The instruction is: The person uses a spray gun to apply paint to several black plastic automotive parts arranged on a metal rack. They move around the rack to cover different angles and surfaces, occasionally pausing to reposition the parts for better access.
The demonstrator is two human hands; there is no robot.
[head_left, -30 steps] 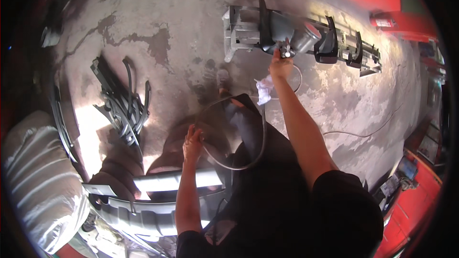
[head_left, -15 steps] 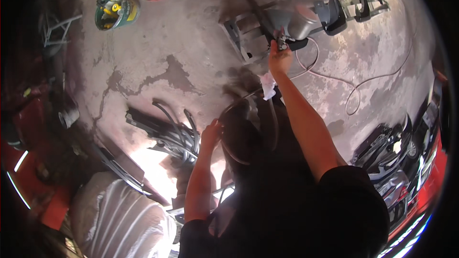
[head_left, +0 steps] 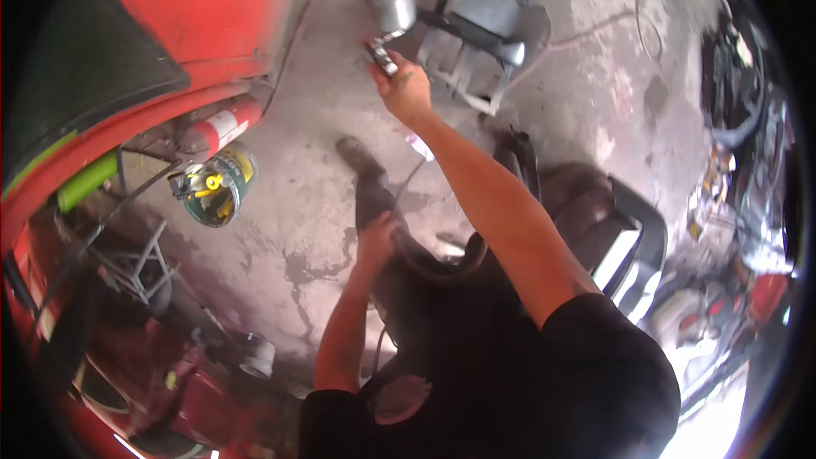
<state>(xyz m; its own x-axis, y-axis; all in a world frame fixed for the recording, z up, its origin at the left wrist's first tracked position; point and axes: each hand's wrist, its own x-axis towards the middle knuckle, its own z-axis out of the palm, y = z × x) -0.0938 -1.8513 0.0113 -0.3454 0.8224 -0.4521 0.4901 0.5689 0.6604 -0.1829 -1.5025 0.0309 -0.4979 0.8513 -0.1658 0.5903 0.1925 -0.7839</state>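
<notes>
Right hand: I grip a spray gun, silver cup beyond my fingers, metal rack to their right. Left hand, nearer me: I cannot tell its grip.

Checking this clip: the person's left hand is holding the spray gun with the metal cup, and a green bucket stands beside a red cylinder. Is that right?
Not quite: the head view shows the spray gun with the metal cup in the right hand, not the left. The green bucket does stand beside a red cylinder.
</notes>
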